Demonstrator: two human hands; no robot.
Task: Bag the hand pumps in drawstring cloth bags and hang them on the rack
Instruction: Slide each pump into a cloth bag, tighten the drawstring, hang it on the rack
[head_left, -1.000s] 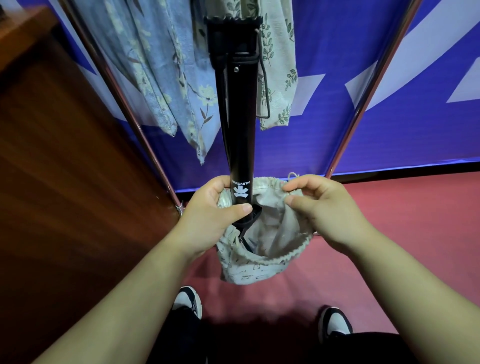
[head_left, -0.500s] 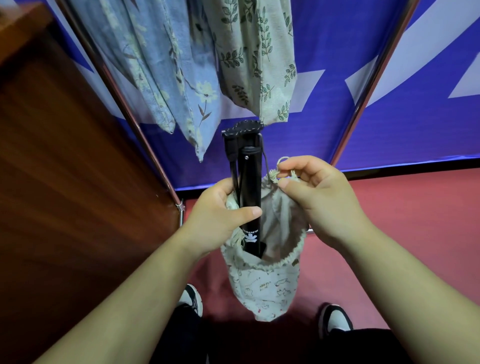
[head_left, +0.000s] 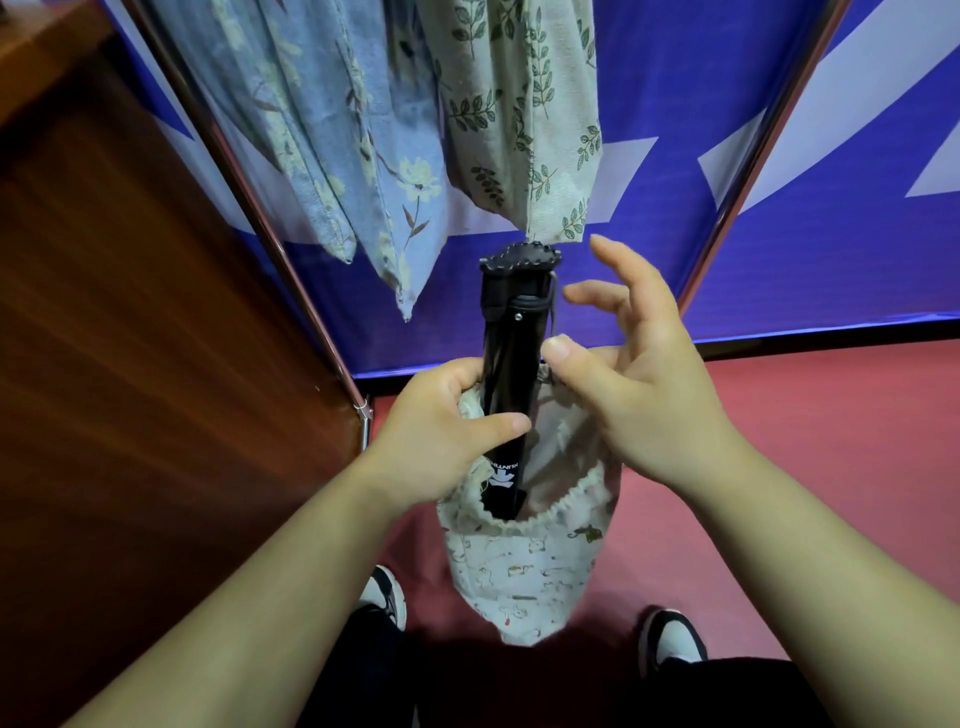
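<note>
The left hand (head_left: 447, 431) had a firm hold on the black tube-shaped hand pump (head_left: 511, 338). Its fingers were wrapped round the back and the thumb lay flat across the front. It looked like the rim of the cream cloth drawstring bag with little animal prints (head_left: 524, 582) was caught in that same grip. The pump stood pretty much upright, lower end down inside the bag's open mouth, ridged handle end sticking up well above the fist. The rest of the bag hung straight below the grip.

The right hand (head_left: 639, 384) was just right of the grip and held nothing, fingers spread and a bit bent, thumb tip close beside the pump's tube. Couldn't tell if that thumb actually touched it, or if the palm brushed the bag's rim. Both bare forearms came up from the bottom corners.

Counting: one pump, one bag in hand. Above the grip hung two cloth pieces, a pale blue floral cloth (head_left: 363, 156) up and left, and a cream cloth with green leaf print (head_left: 519, 104) straight above, its bottom corner almost at the pump's handle. There was one shiny metal rack pole (head_left: 270, 244) slanting off to the left and a second rack pole (head_left: 748, 182) to the right, with a blue and white banner (head_left: 779, 270) behind. Left of the grip was a brown wooden panel (head_left: 130, 312). Below it were the red floor (head_left: 805, 441) and two black-and-white shoes (head_left: 384, 592).
</note>
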